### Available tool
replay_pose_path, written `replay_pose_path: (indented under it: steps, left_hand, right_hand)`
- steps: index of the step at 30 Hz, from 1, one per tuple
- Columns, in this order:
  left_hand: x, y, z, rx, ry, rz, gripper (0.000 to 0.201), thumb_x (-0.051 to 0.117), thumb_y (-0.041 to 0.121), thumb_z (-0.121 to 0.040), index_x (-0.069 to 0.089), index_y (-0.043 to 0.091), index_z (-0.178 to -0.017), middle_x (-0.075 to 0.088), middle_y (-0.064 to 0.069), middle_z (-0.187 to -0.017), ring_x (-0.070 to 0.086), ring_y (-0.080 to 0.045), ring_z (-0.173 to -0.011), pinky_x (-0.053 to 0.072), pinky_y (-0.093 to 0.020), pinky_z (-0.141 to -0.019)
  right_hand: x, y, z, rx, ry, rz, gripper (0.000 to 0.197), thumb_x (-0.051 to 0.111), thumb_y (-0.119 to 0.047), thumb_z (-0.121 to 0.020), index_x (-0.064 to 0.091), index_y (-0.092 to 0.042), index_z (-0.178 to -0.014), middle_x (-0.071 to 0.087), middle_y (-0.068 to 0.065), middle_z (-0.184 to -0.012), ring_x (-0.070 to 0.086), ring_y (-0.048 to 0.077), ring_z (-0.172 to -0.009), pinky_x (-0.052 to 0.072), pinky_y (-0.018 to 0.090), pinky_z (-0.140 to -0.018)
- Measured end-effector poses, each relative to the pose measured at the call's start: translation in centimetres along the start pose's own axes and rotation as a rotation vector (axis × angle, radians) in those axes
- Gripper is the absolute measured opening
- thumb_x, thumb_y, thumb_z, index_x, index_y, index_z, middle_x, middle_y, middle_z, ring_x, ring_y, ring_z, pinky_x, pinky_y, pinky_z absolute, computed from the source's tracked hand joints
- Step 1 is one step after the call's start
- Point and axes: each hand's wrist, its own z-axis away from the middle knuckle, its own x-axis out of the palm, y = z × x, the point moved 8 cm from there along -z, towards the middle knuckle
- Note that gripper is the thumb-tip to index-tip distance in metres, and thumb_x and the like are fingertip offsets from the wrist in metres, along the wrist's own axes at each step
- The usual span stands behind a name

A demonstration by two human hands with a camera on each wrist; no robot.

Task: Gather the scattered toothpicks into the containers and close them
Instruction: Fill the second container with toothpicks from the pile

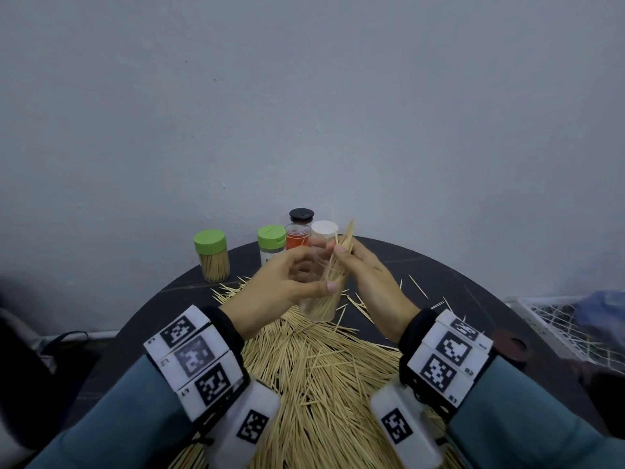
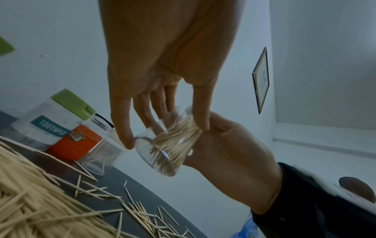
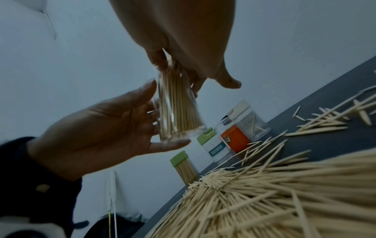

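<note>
We hold both hands raised before us. Our left hand curls fingers and thumb around the jar. Our right hand pinches a toothpick bundle at the jar's mouth.

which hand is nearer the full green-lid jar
Left. The left hand holds the clear jar just right of the green-lid jar; the right hand is farther right.

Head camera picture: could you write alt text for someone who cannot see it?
A person's left hand holds a clear jar above a dark round table while the right hand feeds a bundle of toothpicks into it. A big pile of toothpicks lies below; five more jars stand behind.
</note>
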Motion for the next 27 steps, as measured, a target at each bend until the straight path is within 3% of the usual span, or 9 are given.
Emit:
replay_pose_path:
  steps: [4, 8, 11, 13, 16, 19, 22, 25, 27]
  left_hand:
    - [-0.4, -0.3, -0.2, -0.006, 0.015, -0.028, 0.046, 0.074, 0.008, -0.075, 0.06, 0.013, -0.118, 0.067, -0.007, -0.109, 0.063, -0.013, -0.098, 0.052, -0.021, -0.087]
    - [0.1, -0.1, 0.0, 0.005, -0.024, -0.026, 0.044, 0.073, 0.004, -0.076, 0.06, 0.013, -0.117, 0.067, 0.0, -0.1, 0.064, -0.004, -0.086, 0.05, -0.016, -0.078]
    - [0.0, -0.1, 0.0, 0.012, -0.023, -0.039, 0.047, 0.074, 0.007, -0.076, 0.059, 0.013, -0.12, 0.068, -0.004, -0.105, 0.064, -0.007, -0.09, 0.051, -0.02, -0.084]
    - [0.0, -0.2, 0.0, 0.012, -0.024, -0.05, 0.049, 0.075, 0.009, -0.075, 0.06, 0.014, -0.121, 0.068, -0.007, -0.11, 0.065, -0.014, -0.096, 0.051, -0.023, -0.089]
    - [-0.1, -0.2, -0.1, 0.02, -0.027, -0.059, 0.05, 0.076, 0.012, -0.073, 0.06, 0.018, -0.12, 0.068, -0.007, -0.112, 0.064, -0.017, -0.103, 0.05, -0.021, -0.091]
    - [-0.5, -0.3, -0.2, 0.028, 0.002, -0.069, 0.055, 0.078, 0.016, -0.07, 0.06, 0.015, -0.122, 0.066, -0.007, -0.115, 0.063, -0.017, -0.107, 0.049, -0.026, -0.096]
    - [-0.7, -0.1, -0.2, 0.039, 0.013, -0.067, 0.052, 0.076, 0.007, -0.074, 0.059, 0.012, -0.123, 0.067, -0.006, -0.116, 0.063, -0.016, -0.106, 0.049, -0.018, -0.09]
    - [-0.5, -0.1, -0.2, 0.049, -0.019, -0.099, 0.06, 0.076, 0.01, -0.074, 0.055, 0.023, -0.128, 0.065, 0.001, -0.121, 0.062, -0.01, -0.109, 0.047, -0.021, -0.096]
    - [-0.3, -0.2, -0.2, 0.044, -0.037, -0.127, 0.062, 0.076, 0.011, -0.074, 0.054, 0.028, -0.13, 0.064, 0.007, -0.121, 0.06, -0.006, -0.11, 0.047, -0.02, -0.094]
  right_hand:
    - [-0.1, 0.1, -0.3, 0.003, -0.007, 0.015, 0.021, 0.042, -0.003, -0.093, 0.056, -0.018, -0.089, 0.062, 0.004, -0.117, 0.057, 0.01, -0.105, 0.043, 0.022, -0.092]
    - [-0.5, 0.1, -0.5, -0.01, 0.005, -0.002, 0.027, 0.04, 0.006, -0.088, 0.055, -0.015, -0.083, 0.065, 0.0, -0.105, 0.058, 0.012, -0.097, 0.042, 0.029, -0.091]
    - [-0.4, -0.1, -0.4, -0.021, -0.003, -0.001, 0.024, 0.039, 0.002, -0.091, 0.055, -0.014, -0.083, 0.066, 0.004, -0.11, 0.058, 0.019, -0.107, 0.042, 0.036, -0.097]
    - [-0.6, -0.1, -0.3, -0.021, 0.012, 0.042, 0.026, 0.036, -0.011, -0.098, 0.059, -0.015, -0.088, 0.066, 0.004, -0.113, 0.057, 0.017, -0.111, 0.041, 0.036, -0.101]
    - [-0.6, 0.5, -0.1, 0.01, 0.013, 0.096, 0.046, 0.023, -0.032, -0.101, 0.065, -0.012, -0.103, 0.067, 0.001, -0.112, 0.059, 0.017, -0.11, 0.039, 0.036, -0.103]
    - [-0.5, 0.1, 0.1, -0.013, 0.013, 0.139, 0.043, 0.024, -0.027, -0.101, 0.065, -0.014, -0.106, 0.067, -0.003, -0.111, 0.059, 0.007, -0.109, 0.036, 0.03, -0.103]
    - [-0.3, -0.6, 0.0, -0.026, 0.014, 0.139, 0.041, 0.027, -0.03, -0.099, 0.066, -0.017, -0.1, 0.067, -0.009, -0.108, 0.058, 0.0, -0.106, 0.032, 0.029, -0.106]
    - [-0.4, -0.6, 0.0, -0.009, 0.02, 0.13, 0.044, 0.027, -0.035, -0.098, 0.067, -0.016, -0.095, 0.068, -0.01, -0.106, 0.059, -0.001, -0.105, 0.033, 0.029, -0.106]
    - [-0.7, -0.6, 0.1, -0.026, 0.045, 0.15, 0.04, 0.031, -0.029, -0.1, 0.068, -0.012, -0.097, 0.068, -0.007, -0.11, 0.058, 0.0, -0.107, 0.035, 0.028, -0.105]
